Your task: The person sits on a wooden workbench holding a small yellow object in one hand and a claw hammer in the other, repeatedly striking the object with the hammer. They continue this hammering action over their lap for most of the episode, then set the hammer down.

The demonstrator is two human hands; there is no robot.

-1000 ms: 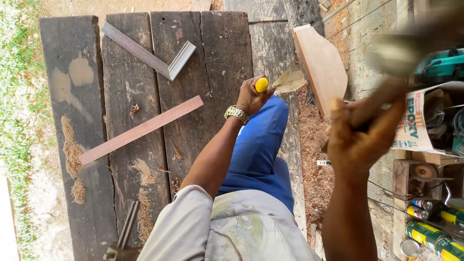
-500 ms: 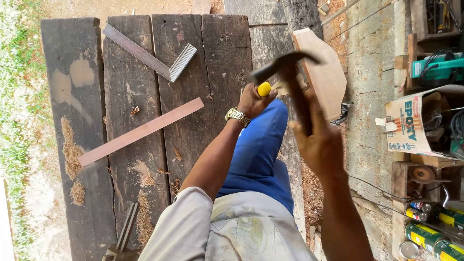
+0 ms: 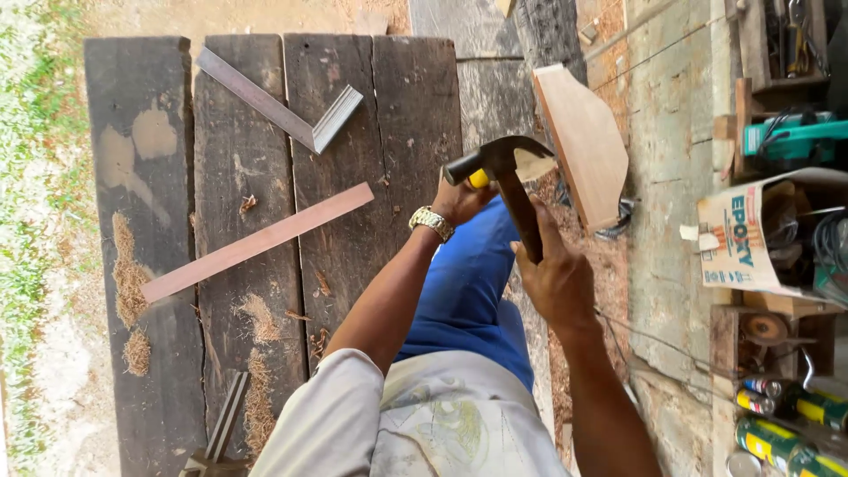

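Dark metal hammer (image 3: 511, 177) with wooden handle, rough weathered planks (image 3: 238, 177), smooth pale wooden board (image 3: 583, 141), shiny metal watch (image 3: 431, 223)

Right hand (image 3: 555, 281) is gripping hammer (image 3: 511, 177) over yellow-handled chisel (image 3: 478, 179), which left hand (image 3: 459, 201) is holding against shaped wood piece (image 3: 583, 141).

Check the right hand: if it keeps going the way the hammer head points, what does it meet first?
Probably the yellow chisel handle held by the left hand. The right hand grips the hammer, whose face sits at or just above that handle's end; depth is unclear, so contact can't be confirmed.
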